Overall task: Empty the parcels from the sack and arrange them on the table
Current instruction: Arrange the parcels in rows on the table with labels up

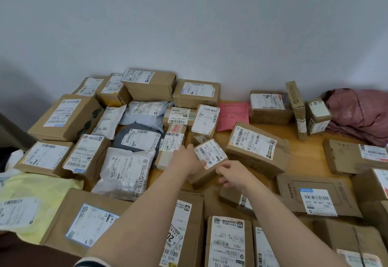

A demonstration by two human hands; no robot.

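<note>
Many labelled parcels cover a wooden table (302,153). In the middle lies a small brown box (210,161) with a white barcode label. My left hand (186,159) grips its left side, thumb on the label. My right hand (233,174) curls at the box's near right corner, touching it. Around it lie a larger cardboard box (256,147), grey and white plastic mailers (126,170), and a pink envelope (233,115). A dark red sack (357,111) lies crumpled at the back right.
Cardboard boxes (67,115) crowd the left and back against the pale wall. A yellow mailer (35,199) hangs at the near left edge. More boxes (317,195) fill the right and near side. Bare wood shows between the pink envelope and the right boxes.
</note>
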